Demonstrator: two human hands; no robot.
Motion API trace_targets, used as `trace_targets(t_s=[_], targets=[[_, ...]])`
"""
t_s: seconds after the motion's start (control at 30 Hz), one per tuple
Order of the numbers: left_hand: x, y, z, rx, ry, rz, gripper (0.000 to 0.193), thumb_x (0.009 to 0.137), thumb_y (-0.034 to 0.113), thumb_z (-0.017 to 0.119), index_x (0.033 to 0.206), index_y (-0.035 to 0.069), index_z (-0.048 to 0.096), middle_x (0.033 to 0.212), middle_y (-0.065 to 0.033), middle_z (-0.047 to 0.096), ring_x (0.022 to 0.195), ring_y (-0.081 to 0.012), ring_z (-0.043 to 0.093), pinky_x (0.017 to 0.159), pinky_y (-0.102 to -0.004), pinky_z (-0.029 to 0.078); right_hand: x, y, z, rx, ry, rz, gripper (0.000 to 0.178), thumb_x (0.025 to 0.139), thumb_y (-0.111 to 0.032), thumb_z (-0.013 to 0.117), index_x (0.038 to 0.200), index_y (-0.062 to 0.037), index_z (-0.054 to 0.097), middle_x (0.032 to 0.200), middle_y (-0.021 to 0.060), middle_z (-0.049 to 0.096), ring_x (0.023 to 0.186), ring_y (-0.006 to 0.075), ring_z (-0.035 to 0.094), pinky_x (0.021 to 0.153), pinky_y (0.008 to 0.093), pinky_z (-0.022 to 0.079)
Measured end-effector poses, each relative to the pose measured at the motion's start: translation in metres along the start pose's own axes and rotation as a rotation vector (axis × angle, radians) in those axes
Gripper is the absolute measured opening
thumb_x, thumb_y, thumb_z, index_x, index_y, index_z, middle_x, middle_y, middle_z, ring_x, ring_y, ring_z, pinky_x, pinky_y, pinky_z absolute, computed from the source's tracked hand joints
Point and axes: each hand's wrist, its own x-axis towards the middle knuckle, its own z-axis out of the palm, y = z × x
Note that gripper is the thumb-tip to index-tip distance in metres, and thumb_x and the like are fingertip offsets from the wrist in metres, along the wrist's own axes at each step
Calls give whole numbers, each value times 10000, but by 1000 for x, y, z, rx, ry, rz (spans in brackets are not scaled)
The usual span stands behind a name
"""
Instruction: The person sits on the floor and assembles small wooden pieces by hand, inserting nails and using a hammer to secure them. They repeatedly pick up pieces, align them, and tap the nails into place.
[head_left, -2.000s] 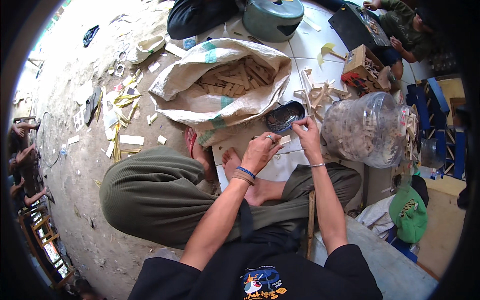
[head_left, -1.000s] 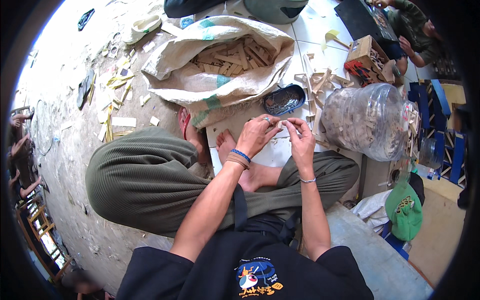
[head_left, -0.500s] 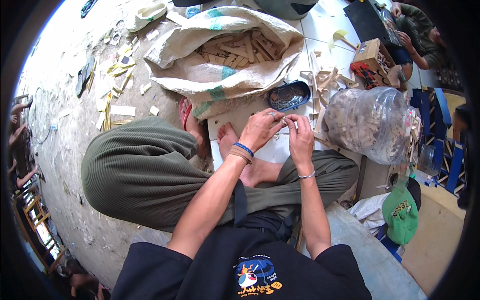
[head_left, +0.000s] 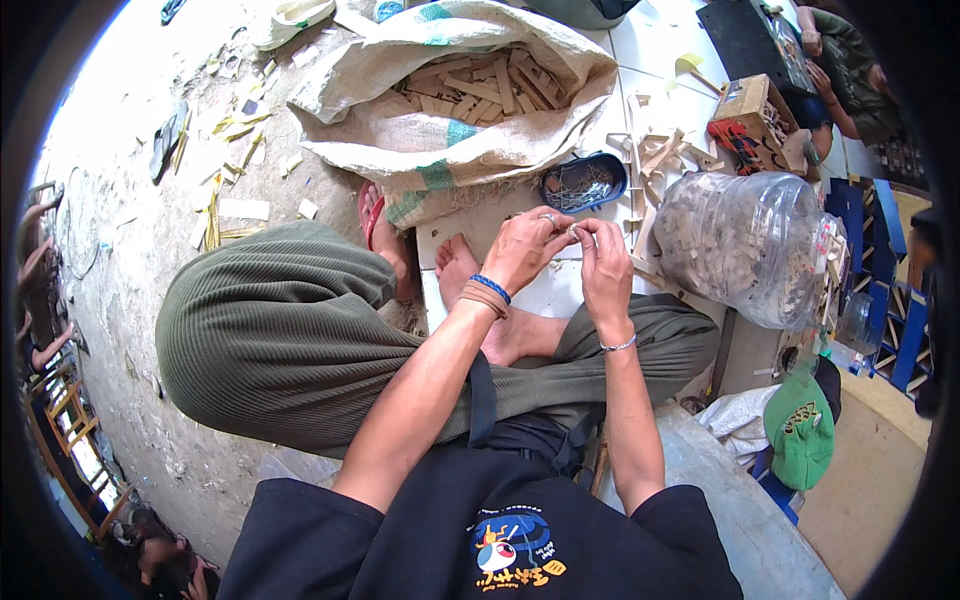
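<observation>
My left hand (head_left: 522, 252) and my right hand (head_left: 606, 268) meet above my bare foot, fingertips pinched together. Between them is something small and pale, too small to name and mostly covered by the fingers. Just beyond the fingertips sits a dark blue oval dish (head_left: 622, 182) with many thin, nail-like metal pieces in it. Farther off, a white woven sack (head_left: 380, 158) with green stripes gapes wide, showing many short flat wooden pieces (head_left: 490, 88).
To my right lies a large clear plastic jug (head_left: 745, 250) full of brownish bits. Wooden scraps (head_left: 660, 155) are strewn beside it. At the far right another person's hand (head_left: 818, 78) is near a black box (head_left: 750, 42). A green cap (head_left: 800, 430) rests nearer me.
The view has shifted slightly. Both hands stay pinched together in nearly the same place, with small shifts of the fingers.
</observation>
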Motion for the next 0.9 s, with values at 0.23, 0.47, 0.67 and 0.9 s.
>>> trace_targets(t_s=[0.23, 0.47, 0.67, 0.9], targets=[[0, -1, 2, -25, -7, 19, 208, 944, 179, 743, 1127, 86, 775, 1085, -126, 756, 937, -339, 734, 820, -415, 596, 1, 2, 1, -267, 14, -224, 101, 1034, -110, 630, 1114, -52, 649, 1047, 121, 675, 913, 343, 666, 790, 427, 524], [0, -2, 1, 1, -13, 47, 190, 939, 165, 735, 1102, 74, 769, 1087, -126, 755, 941, -352, 727, 824, -425, 591, 6, 11, -3, -320, -52, -382, 128, 998, -63, 638, 1125, -57, 636, 1046, 122, 665, 870, 331, 651, 777, 422, 517], [0, -3, 1, 29, -25, 47, 192, 932, 159, 735, 1100, 71, 762, 1092, -130, 749, 956, -357, 721, 832, -430, 589, 11, 14, -8, -339, -108, -427, 209, 922, -47, 662, 1125, -82, 633, 1001, 99, 634, 847, 300, 638, 735, 395, 527], [-1, -3, -2, 22, -21, 18, 199, 930, 165, 746, 1109, 78, 758, 1072, -130, 740, 959, -355, 721, 834, -429, 591, 8, 4, -17, -267, -135, -332, 223, 964, -82, 693, 1188, -80, 693, 1051, 93, 705, 894, 317, 688, 746, 411, 528]])
